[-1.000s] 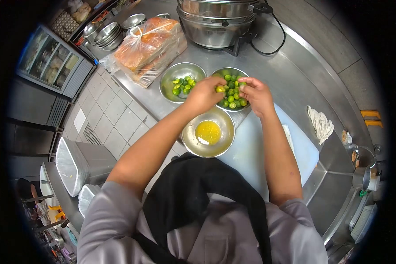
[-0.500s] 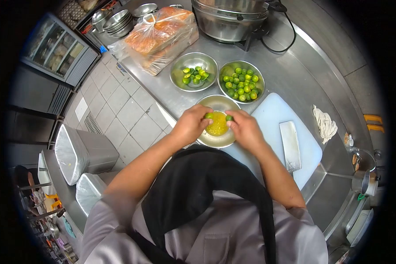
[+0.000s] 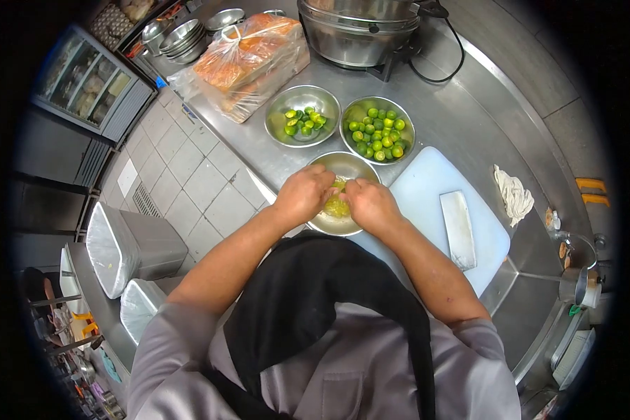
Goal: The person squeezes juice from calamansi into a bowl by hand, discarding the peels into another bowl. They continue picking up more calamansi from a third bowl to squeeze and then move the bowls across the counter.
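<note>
My left hand and my right hand are closed and close together above a metal bowl, which holds yellow-green juice. Fingers hide most of what they hold; half a second ago each pinched a green citrus piece. Behind, a bowl on the left contains several squeezed-looking citrus pieces. Another bowl beside it is filled with small green citrus fruits.
A cleaver lies on a white cutting board, with a crumpled cloth to its right. Bagged bread and a large metal pot stand at the back. Lined bins are at the left.
My hands have drawn closer together over the juice, and the citrus pieces between the fingers are now mostly hidden. The whole view has shifted slightly.
</note>
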Demonstrator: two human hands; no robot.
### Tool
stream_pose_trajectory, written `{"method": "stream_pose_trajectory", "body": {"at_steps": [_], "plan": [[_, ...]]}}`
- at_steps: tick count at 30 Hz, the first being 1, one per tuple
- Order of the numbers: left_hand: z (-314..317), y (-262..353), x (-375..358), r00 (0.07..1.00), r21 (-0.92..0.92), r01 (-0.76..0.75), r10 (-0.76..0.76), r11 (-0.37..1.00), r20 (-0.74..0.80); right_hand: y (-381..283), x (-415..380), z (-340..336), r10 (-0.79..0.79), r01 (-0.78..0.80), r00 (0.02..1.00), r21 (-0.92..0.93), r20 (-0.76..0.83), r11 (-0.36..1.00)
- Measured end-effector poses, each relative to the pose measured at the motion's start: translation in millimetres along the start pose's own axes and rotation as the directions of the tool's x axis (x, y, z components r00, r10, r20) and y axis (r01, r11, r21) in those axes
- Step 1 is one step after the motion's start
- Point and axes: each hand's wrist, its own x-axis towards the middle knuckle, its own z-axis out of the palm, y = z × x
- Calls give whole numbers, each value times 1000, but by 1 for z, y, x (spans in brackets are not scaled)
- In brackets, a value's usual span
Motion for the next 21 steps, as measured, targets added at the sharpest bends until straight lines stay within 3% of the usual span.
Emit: {"method": "stream_pose_trajectory", "body": {"at_steps": [3,5,7,9,10,13,15,17,21], "plan": [[-2,4,-2,997,-111,24,-32,994,-71,6,0,0,-10,9,1000,62,24,998],[-6,6,-3,994,-166,40,-55,985,-90,5,-3,-8,-70,91,993,229,-96,969],[-10,8,-4,991,-223,50,-76,974,-108,6,-4,-20,-20,42,997,290,-78,956],[-15,9,-5,957,-473,273,-285,838,49,8,-6,-25,31,-8,998,348,-59,938],[-15,9,-6,958,-473,271,-282,839,48,10,-7,-26,41,-24,998,347,-42,938],[-12,6,-9,974,-396,224,-223,891,48,11,-11,-19,32,-21,999,301,-31,953],[-7,4,-10,994,-201,33,-53,979,-99,11,-13,-12,11,-1,999,261,-37,965],[-6,6,-11,996,-139,41,-51,989,-68,8,-11,-10,29,-42,997,185,73,982],[0,4,-9,999,3,34,-33,999,-30,6,-4,-4,-24,21,999,109,30,994]]}}
